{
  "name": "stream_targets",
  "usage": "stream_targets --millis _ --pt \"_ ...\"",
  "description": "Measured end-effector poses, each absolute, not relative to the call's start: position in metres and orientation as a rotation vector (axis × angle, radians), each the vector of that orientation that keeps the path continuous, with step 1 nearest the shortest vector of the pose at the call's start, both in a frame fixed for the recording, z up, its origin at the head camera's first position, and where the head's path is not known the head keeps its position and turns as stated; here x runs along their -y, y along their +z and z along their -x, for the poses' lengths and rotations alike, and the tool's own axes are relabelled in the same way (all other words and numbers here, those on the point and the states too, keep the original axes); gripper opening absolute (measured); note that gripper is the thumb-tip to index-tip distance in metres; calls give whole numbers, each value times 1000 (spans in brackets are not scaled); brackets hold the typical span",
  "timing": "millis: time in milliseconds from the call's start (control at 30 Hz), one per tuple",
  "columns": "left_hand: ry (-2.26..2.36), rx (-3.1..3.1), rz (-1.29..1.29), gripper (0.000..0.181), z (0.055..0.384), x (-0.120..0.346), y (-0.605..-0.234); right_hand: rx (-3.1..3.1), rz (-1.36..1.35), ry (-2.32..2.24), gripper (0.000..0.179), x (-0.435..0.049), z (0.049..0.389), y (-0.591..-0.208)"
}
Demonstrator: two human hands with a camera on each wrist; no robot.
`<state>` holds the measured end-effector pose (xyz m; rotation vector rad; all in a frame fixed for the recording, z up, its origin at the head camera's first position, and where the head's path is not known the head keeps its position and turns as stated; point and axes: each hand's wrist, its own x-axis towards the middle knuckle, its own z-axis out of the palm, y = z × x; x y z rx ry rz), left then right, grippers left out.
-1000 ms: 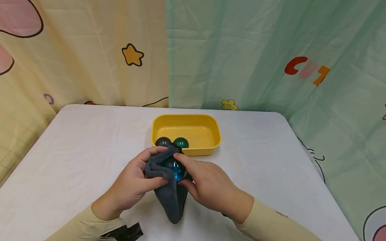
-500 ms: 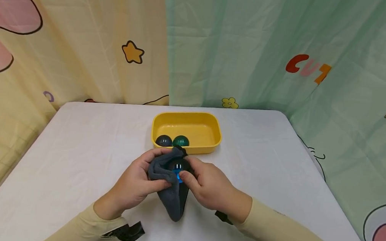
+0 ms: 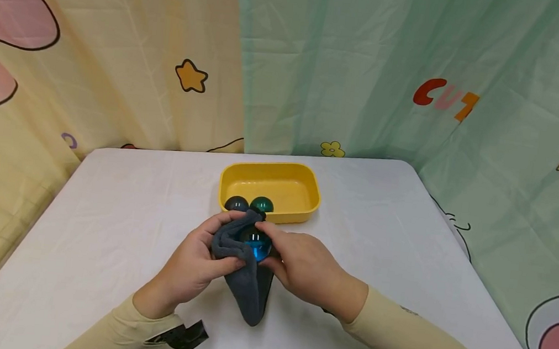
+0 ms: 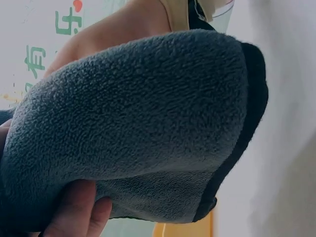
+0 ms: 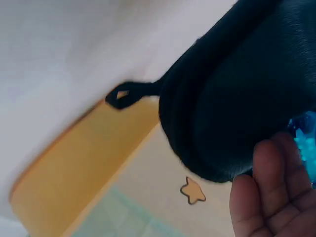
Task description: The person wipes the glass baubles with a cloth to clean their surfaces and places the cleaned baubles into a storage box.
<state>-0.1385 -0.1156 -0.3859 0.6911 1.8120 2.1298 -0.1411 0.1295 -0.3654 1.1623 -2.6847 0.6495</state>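
In the head view my left hand [image 3: 183, 268] grips a folded grey-blue towel [image 3: 249, 296], thumb on the near side. A glossy clear-blue ball [image 3: 259, 246] sits against the towel's folds. My right hand [image 3: 308, 267] pinches this ball from the right, index finger above and thumb below. The towel's tapered end hangs down toward the table. Plush fabric of the towel [image 4: 133, 108] fills the left wrist view, with a dark border along one edge. In the right wrist view, right fingers [image 5: 270, 182] lie beside the blue ball [image 5: 308, 143], under the towel's dark side.
Just beyond the hands stands a yellow tray [image 3: 303, 190] on a white-covered table [image 3: 147, 202]. Inside its near left corner lie a dark grey ball [image 3: 237, 204] and a green ball [image 3: 263, 204]. Patterned curtains [image 3: 344, 64] hang behind the table.
My right thumb lay across the front of the ball half a second ago; now it is below it. The ball has turned slightly, and the towel and hands have shifted a little left.
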Motion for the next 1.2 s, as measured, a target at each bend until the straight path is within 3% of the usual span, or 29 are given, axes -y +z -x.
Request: stream_targets --millis 100,267,367,567,767,900,1067,1200 --pt "2105 -1823 -722 69 138 114 -385 2818 -1089 970 59 -128 141 -366" --pt "2106 -1822 -730 69 139 112 -385 2858 -953 1482 37 -127 142 -370" --pt "2123 -1826 -703 69 138 112 -386 2829 -962 1454 39 -127 141 -370" --pt "2175 -1874 -649 66 139 114 -386 2770 -1115 899 74 -126 138 -368" --pt "2172 -1825 -668 65 138 115 -387 2601 -1124 508 61 -127 141 -366" --pt "2154 -1797 -699 65 138 114 -389 2793 -1079 826 61 -128 141 -365" --pt "2119 -1819 -692 65 138 112 -392 2970 -925 1477 32 -130 144 -369" --pt "2125 -1835 -674 68 139 111 -393 2979 -966 1211 43 -127 143 -369"
